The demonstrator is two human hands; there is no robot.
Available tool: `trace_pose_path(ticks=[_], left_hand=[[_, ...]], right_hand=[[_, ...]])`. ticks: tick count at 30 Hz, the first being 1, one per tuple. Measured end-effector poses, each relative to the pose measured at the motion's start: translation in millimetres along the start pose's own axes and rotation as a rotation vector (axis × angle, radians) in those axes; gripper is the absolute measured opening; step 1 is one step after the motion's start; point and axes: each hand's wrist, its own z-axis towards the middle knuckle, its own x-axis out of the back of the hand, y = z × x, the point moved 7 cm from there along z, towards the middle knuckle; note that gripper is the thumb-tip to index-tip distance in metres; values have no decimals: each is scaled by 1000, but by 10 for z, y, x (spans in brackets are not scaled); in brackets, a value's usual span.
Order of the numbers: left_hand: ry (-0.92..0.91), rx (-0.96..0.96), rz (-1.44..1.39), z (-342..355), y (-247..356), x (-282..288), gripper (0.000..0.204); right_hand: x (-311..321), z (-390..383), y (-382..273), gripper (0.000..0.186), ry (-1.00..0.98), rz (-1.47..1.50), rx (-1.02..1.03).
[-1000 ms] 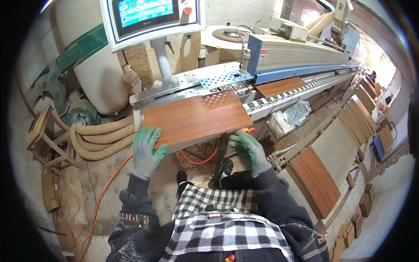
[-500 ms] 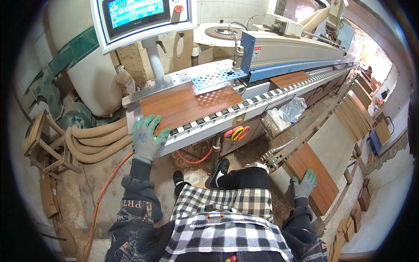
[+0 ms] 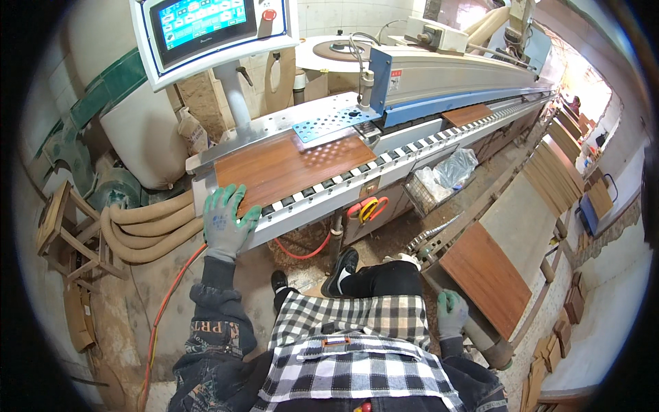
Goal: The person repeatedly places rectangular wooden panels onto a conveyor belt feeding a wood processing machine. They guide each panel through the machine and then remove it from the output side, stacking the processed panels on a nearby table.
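My left hand [image 3: 228, 218], in a grey glove with green fingertips, lies with its fingers spread on the near-left corner of a brown wood-grain panel [image 3: 274, 168]. That panel lies flat on the infeed end of a long edge-banding machine, partly under a perforated blue plate [image 3: 334, 126]. To the right, my right hand [image 3: 452, 314], gloved alike, is beside the left edge of a second brown panel [image 3: 489, 275], apart from its face. Its fingers are curled in and nothing shows in them. This second panel rests on a roller conveyor [image 3: 518, 223].
A control screen [image 3: 202, 24] stands above the machine at left. Scissors with red and yellow handles [image 3: 368, 209] hang on the machine's front. Thick hoses [image 3: 151, 230] and a wooden stool [image 3: 68, 230] are at left. A wire basket with plastic bags [image 3: 443, 180] hangs beyond. Stacked boards [image 3: 556, 172] line the conveyor.
My right hand has come off the second panel's face, moving left to beside its edge, its fingers curling. The small panel farther down the machine has moved away. My left hand stays on its panel.
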Motion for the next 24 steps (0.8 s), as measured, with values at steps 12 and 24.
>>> trace_pose_path(ticks=[12,24], left_hand=[[79,-35,1,-22,13,16,55],[-39,4,-148,-177,-298,111,55]], right_hand=[[-406,-753,1922,63,559,1404,-1135],[-434,-696,1819,60,620,1341,-1142]])
